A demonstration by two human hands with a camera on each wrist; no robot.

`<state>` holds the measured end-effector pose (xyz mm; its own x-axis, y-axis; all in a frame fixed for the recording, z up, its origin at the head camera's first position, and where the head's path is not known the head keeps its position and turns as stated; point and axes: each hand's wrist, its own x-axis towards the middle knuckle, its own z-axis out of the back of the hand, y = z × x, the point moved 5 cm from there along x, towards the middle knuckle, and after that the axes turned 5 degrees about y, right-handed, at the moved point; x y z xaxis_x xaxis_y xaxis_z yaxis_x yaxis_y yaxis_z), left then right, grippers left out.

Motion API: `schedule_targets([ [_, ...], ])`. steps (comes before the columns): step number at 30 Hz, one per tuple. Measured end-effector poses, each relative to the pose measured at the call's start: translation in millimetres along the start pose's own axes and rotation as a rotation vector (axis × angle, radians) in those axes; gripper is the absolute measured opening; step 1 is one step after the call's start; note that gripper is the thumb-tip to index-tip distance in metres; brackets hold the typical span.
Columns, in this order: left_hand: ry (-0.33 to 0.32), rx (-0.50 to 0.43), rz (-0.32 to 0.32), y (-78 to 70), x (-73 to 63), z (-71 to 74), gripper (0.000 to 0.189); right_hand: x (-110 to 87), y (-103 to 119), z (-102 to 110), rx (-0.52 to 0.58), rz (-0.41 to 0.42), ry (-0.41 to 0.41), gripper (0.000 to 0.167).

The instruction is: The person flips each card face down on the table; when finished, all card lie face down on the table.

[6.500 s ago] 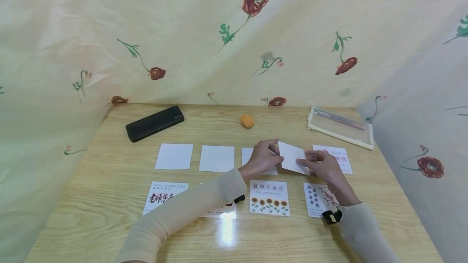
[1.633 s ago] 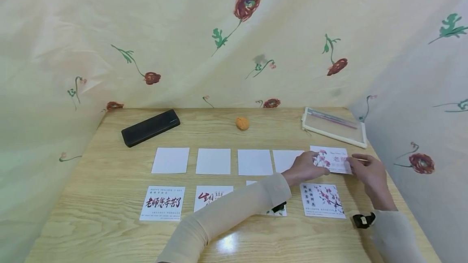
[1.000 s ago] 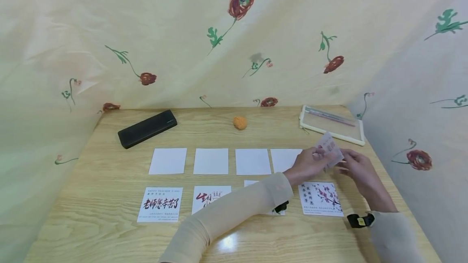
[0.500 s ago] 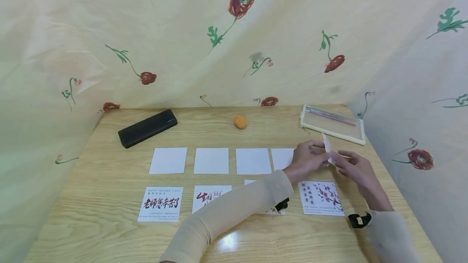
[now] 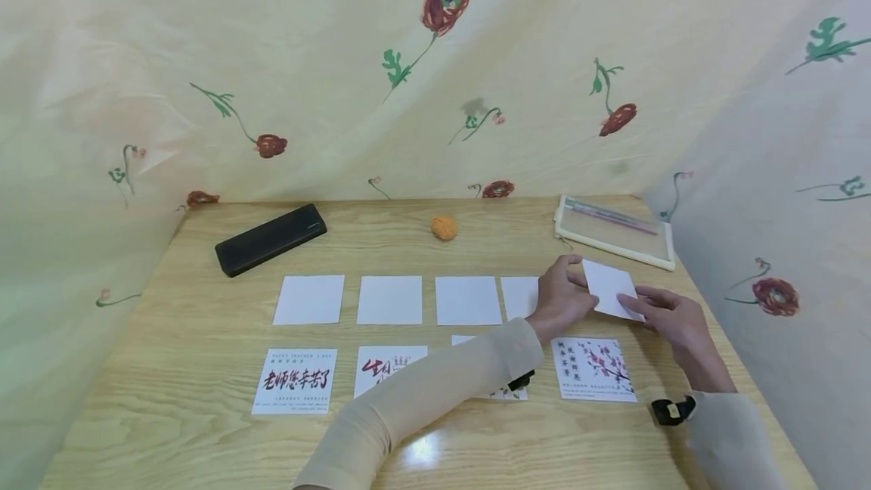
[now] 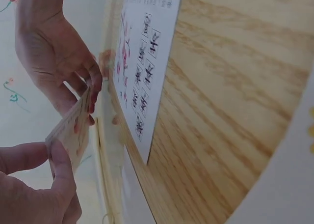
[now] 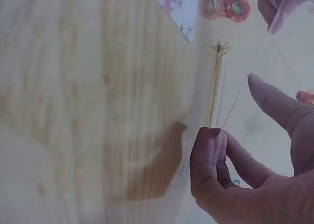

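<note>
I held a tilted card (image 5: pixel 610 286) above the right side of the table (image 5: pixel 170 399), its blank face toward me. My left hand (image 5: pixel 563 298) pinched the left edge; my right hand (image 5: pixel 675 317) gripped the right. A blossom-printed card (image 5: pixel 592 370) lay nearer me, a white-edged case (image 5: pixel 612 237) beyond, and four blank-faced cards (image 5: pixel 389 299) to the left.

Left hand (image 5: pixel 563 295) bare; behind the grip, a long plain cream left sleeve (image 5: pixel 435 380), fairly close-fitting, wrinkled towards the elbow, ending in a wider left cuff (image 5: pixel 522 346) with a small black left wrist unit (image 5: pixel 522 381) showing at its lower edge. Right hand (image 5: pixel 674 317) also bare; behind that grip, a right sleeve (image 5: pixel 728 433) of similar pale cloth, reading greyer, its cuff edge soft, and beside it a boxy black right wrist unit (image 5: pixel 663 412) bearing a small light patch (image 5: pixel 673 410).
</note>
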<state>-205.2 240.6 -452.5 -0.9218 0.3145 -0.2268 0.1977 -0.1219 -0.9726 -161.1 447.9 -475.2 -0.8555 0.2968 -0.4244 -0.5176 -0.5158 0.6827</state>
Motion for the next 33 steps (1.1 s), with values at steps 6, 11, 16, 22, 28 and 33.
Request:
schedule_targets([
  [6, 0.062, 0.076, 0.023, 7.6, 0.4, 1.1, 0.062, 0.9, -3, 1, -0.016, -0.032, -0.024, 0.088],
  [11, 0.099, 0.186, 0.015, 8.8, 1.0, -1.1, 0.043, 2.9, -4, 6, -0.11, -0.005, -0.054, 0.084],
  [16, 0.114, 0.202, 0.026, 10.3, 2.1, -4.6, 0.021, 4.8, 0, 12, -0.187, 0.052, -0.082, 0.077],
  [22, 0.112, 0.216, 0.068, 11.7, -0.4, -3.8, 0.043, 4.8, 1, 12, -0.207, 0.069, -0.089, 0.071],
  [28, 0.158, 0.231, 0.093, 9.1, -6.0, -5.6, 0.052, 4.9, -2, 16, -0.22, 0.075, -0.065, 0.066],
  [33, 0.14, 0.24, 0.134, 8.6, -9.0, -7.3, 0.049, 4.0, -4, 20, -0.214, 0.062, -0.041, 0.07],
])
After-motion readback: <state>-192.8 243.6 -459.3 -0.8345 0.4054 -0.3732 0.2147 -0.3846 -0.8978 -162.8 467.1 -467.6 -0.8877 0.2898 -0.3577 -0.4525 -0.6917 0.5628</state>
